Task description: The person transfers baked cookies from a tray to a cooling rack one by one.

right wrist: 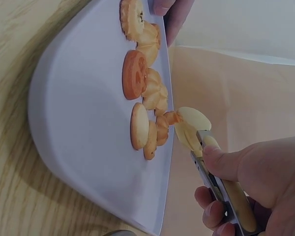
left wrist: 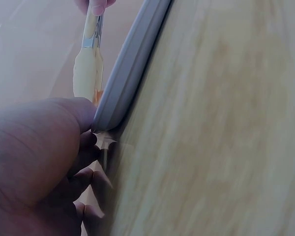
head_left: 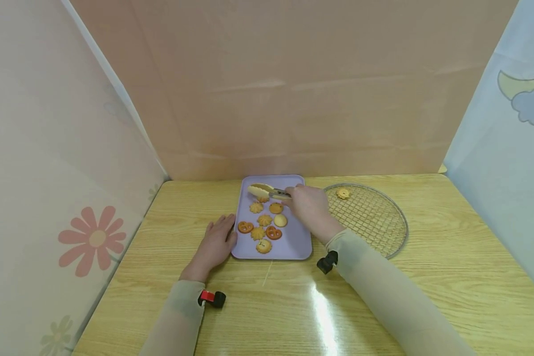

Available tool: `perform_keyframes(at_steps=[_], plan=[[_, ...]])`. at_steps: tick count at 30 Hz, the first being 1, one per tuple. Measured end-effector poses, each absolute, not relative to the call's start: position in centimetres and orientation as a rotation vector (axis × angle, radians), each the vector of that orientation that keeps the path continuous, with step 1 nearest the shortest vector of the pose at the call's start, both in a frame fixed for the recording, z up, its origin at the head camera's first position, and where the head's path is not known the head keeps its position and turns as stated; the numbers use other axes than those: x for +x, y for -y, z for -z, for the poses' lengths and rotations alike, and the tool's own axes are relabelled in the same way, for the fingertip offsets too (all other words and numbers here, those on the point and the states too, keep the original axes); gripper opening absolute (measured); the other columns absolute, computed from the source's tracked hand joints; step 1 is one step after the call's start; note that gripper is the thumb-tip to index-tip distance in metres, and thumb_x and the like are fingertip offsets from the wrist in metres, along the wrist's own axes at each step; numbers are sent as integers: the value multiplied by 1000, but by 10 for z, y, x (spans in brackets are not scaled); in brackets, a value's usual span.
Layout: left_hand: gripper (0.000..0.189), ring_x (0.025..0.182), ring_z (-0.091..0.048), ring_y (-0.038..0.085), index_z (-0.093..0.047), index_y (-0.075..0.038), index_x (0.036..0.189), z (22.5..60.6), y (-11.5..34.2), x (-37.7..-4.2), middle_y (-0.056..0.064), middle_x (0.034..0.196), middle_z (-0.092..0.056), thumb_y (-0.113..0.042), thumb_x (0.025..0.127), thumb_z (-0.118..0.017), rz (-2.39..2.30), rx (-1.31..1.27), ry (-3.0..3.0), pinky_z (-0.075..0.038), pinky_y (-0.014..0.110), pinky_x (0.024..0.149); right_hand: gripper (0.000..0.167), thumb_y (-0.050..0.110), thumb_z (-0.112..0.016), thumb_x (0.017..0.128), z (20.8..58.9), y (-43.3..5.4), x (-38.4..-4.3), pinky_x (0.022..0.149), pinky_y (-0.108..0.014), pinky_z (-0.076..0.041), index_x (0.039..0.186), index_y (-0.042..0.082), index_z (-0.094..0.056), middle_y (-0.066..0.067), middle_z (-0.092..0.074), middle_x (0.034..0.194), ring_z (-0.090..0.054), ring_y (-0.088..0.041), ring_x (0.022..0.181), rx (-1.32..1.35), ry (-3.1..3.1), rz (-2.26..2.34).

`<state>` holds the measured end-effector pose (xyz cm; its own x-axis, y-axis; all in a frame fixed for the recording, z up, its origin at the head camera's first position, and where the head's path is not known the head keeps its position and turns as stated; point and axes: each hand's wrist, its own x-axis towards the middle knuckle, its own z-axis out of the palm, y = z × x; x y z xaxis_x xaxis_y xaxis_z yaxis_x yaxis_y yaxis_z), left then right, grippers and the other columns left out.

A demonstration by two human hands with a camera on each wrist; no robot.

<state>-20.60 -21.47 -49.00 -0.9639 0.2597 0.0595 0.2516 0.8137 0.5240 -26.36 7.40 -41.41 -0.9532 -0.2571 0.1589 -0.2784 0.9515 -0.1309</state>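
Observation:
My right hand (head_left: 309, 205) grips a pair of tongs (right wrist: 231, 196) with cream-coloured tips. The tips reach over the far end of a lilac tray (head_left: 295, 247); between them is an orange-brown cookie (right wrist: 172, 117). In the tray lie several cookies, among them pretzel-shaped ones (head_left: 273, 233), star-shaped ones (head_left: 264, 220), a smooth pale round one (head_left: 280, 220) and a round one with dark flecks (head_left: 264, 246). My left hand (head_left: 216, 242) rests on the table at the tray's left side, with the thumb (left wrist: 83, 112) touching the rim.
A round wire rack (head_left: 369, 217) stands right of the tray, partly behind my right forearm. One flower-shaped cookie (head_left: 343, 193) with a hole lies near its far edge. The wooden table (head_left: 258, 316) ends at a brown backdrop (head_left: 285, 99); patterned sheets hang on both sides.

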Motion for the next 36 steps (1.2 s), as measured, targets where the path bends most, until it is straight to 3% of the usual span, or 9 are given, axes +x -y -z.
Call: perform_keyframes(at_steps=[8, 23, 30, 36], plan=[[59, 165, -28, 42, -42, 4, 167, 490, 215, -207, 21, 172, -42, -19, 114, -55, -839, 407, -2955, -9, 63, 134, 35, 43, -77, 104, 416, -77, -263, 60, -38, -54, 129, 19, -81, -4, -75, 90, -63, -18, 70, 383, 2977, -257], [59, 165, -27, 41, -42, 3, 167, 491, 216, -207, 20, 172, -42, -20, 115, -55, -837, 398, -2953, -9, 62, 135, 35, 43, -78, 104, 415, -91, -259, 56, -41, -51, 130, 21, -81, -8, -82, 103, -67, -23, 71, 326, 2929, -376], [59, 165, -27, 41, -42, 3, 167, 489, 215, -206, 21, 172, -42, -18, 114, -56, -841, 391, -2950, -9, 62, 135, 46, 47, -75, 105, 409, -105, -252, 58, -42, -52, 144, 22, -77, -11, -81, 124, -76, -30, 88, 256, 2949, -454], [59, 165, -27, 41, -41, 3, 167, 489, 215, -206, 21, 172, -42, -19, 114, -56, -838, 392, -2951, -9, 62, 135, 53, 52, -73, 105, 405, -117, -246, 53, -39, -47, 150, 23, -72, -15, -80, 124, -69, -27, 77, 226, 2975, -518]])
